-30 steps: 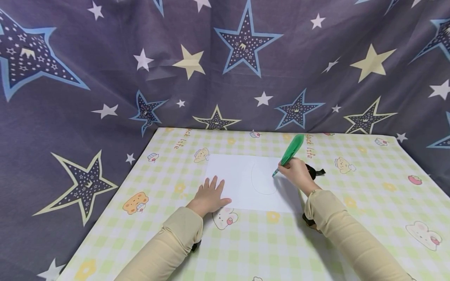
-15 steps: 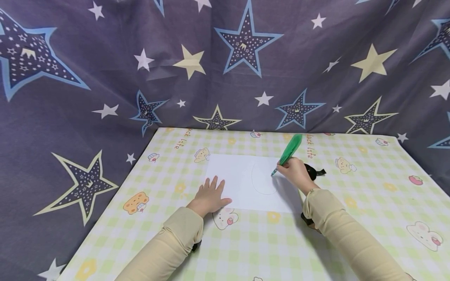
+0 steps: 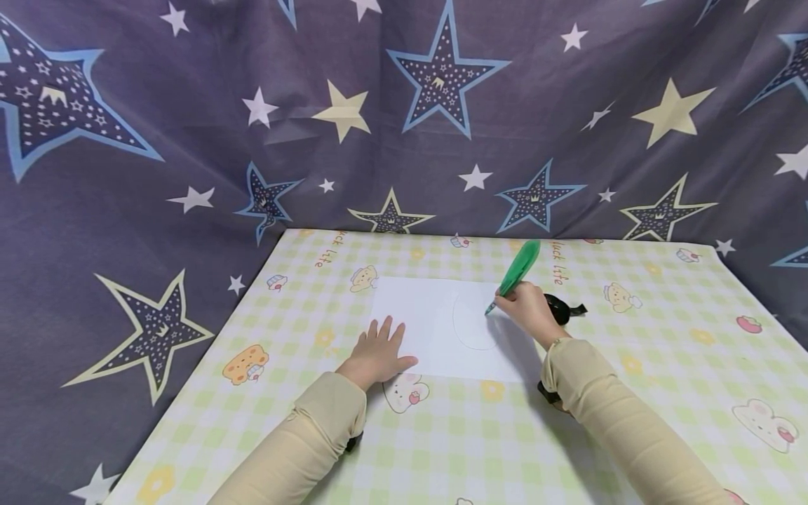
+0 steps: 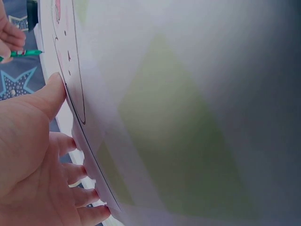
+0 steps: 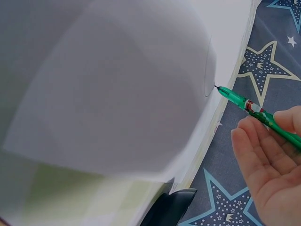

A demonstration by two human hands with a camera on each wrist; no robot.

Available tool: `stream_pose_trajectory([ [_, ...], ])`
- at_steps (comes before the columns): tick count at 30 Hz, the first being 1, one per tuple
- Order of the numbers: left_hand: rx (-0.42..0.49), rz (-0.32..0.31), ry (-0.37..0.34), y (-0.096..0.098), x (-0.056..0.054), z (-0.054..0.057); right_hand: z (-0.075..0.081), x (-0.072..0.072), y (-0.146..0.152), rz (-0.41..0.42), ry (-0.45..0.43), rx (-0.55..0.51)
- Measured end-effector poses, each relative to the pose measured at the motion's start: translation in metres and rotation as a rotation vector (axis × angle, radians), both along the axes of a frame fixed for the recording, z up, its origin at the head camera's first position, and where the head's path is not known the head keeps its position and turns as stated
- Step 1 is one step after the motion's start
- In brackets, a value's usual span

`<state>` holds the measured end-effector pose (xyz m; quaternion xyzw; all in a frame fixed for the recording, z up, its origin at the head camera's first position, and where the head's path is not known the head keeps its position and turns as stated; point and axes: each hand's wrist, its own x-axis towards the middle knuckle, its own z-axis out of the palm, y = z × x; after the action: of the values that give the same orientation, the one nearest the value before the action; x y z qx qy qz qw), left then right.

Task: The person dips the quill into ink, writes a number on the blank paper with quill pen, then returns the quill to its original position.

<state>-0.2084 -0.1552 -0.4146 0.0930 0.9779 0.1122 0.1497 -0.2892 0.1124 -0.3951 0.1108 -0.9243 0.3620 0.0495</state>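
A white sheet of paper (image 3: pixel 426 330) lies on the patterned tablecloth, with a thin U-shaped curve drawn on its right half. My left hand (image 3: pixel 376 354) rests spread over the paper's lower left edge, fingers straight; in the left wrist view its thumb (image 4: pixel 55 92) lies along the surface. Between the thumb and fingers of my right hand (image 3: pixel 530 308) is a green pen (image 3: pixel 520 266) with a feather-shaped top, pinched near its lower part. Its dark tip points down inside the curve, at or just above the paper; contact cannot be told. A small red and white figure decorates the barrel (image 5: pixel 254 107).
Just right of my right hand is a black rounded object (image 3: pixel 557 309) with a short strap. The green-checked tablecloth (image 3: pixel 682 393) has printed bears, flowers and rabbits. Behind the table hangs a dark curtain with stars (image 3: pixel 404 168).
My right hand and the pen have shifted slightly left, the tip moving a little further inside the curve. The left hand has stayed in place, and the drawn line looks the same.
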Motion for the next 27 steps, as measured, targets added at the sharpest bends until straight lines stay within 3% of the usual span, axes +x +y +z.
stream_pose_trajectory([
  [16, 0.007, 0.001, 0.004, 0.0009, 0.0021, 0.0033, -0.0009, -0.0018, -0.0067, 0.015, 0.074, 0.010],
  [27, -0.012, 0.001, 0.007, 0.0013, 0.0019, 0.0045, -0.0011, -0.0022, -0.0090, 0.033, 0.052, -0.008],
])
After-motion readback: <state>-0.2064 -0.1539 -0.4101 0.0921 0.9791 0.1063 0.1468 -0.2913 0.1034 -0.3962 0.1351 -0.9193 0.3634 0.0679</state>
